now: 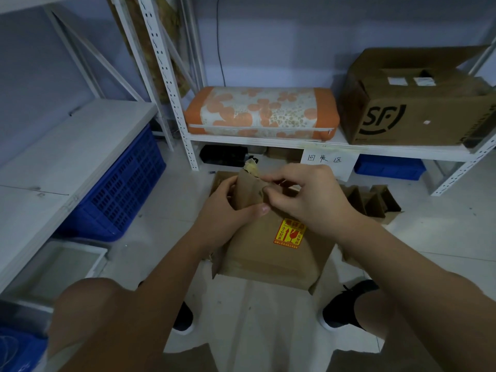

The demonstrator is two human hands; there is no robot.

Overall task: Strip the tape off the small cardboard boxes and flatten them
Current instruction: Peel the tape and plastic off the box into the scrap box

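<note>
A small brown cardboard box (248, 190) is held upright in front of me above the floor. My left hand (228, 210) grips its left side, thumb across the lower front. My right hand (303, 200) pinches the top right edge of the box, where a crumpled strip of yellowish tape (251, 166) sticks up from the top. Beneath the hands lies a larger flat brown box (268, 253) with a red and yellow fragile sticker (290, 234) on the floor.
More cardboard pieces (373, 202) lie on the floor to the right. A white shelf rack (268, 142) behind carries an orange floral cushion (260, 111) and a large SF box (413, 103). A blue crate (120, 186) sits under the left shelf.
</note>
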